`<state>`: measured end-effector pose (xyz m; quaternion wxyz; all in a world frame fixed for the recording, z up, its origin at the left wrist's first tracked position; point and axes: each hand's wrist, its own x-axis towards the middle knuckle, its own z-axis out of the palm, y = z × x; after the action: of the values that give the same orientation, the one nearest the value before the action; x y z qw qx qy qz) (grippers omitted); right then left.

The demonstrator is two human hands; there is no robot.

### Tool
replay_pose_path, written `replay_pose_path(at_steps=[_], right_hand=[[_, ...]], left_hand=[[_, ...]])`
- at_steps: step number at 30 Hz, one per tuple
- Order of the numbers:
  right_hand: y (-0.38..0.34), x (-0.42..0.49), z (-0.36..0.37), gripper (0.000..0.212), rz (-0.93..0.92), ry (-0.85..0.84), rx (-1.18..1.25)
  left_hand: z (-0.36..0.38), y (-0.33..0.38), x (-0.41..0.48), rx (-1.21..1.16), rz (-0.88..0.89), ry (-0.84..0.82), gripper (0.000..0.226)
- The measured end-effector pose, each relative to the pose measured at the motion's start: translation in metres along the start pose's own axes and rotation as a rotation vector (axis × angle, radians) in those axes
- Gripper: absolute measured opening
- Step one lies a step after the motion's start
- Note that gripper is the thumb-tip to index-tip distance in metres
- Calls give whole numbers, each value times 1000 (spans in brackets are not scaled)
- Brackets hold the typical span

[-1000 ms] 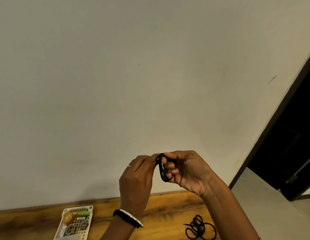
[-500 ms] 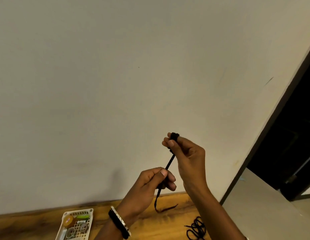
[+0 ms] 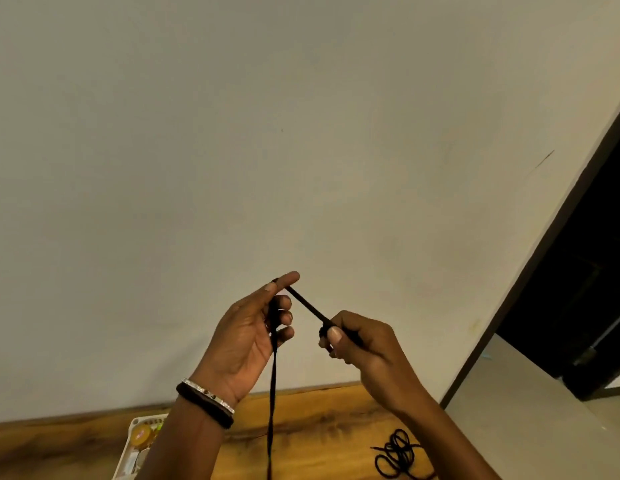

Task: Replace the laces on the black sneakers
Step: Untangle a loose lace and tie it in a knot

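- The left hand [image 3: 253, 334] is raised palm toward the camera, thumb pinching the black lace [image 3: 307, 304] against the outstretched forefinger; the other fingers curl loosely round the part that drops past the palm
- The right hand [image 3: 357, 344], at 3 o'clock from the left, is closed in a fist on a small wad of the same lace, thumb pressed on top
- Between the two hands the lace runs taut, slanting from 10 o'clock down to 4 o'clock; my guess is the wad is being paid out so the lace hangs straight and free of kinks before threading
- The loose tail falls toward 6 o'clock, over the wooden table [image 3: 319, 410] and out of view
- A second lace [image 3: 398, 455] lies coiled on the table at 5 o'clock from the right hand, well apart from it
- A white basket [image 3: 135, 441] of small items sits at 7 o'clock, partly behind the left forearm with its wristband [image 3: 206, 400]
- The black sneakers are not in view, so how far the relacing has got cannot be told; nothing stands between the hands
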<state>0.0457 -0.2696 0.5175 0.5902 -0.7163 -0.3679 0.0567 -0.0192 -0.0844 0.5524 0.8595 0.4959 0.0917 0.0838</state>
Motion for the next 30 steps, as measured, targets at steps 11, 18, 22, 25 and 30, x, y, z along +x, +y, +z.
replay_pose_path(at_steps=[11,18,22,25,30], right_hand=[[-43,22,-12,28,110,293,1003],[-16,32,-9,24,-29,508,398],[24,26,-6,21,-372,401,-460],[36,14,-5,27,-394,217,-612],[41,3,-7,22,-292,124,-548]], left_hand=[[7,-43,-11,600,-98,-49,21],[18,-47,-23,515,-136,-89,28],[17,-37,-24,326,-159,-32,32],[11,-23,-19,165,-171,58,32],[-7,-4,-8,-1,-183,152,24]])
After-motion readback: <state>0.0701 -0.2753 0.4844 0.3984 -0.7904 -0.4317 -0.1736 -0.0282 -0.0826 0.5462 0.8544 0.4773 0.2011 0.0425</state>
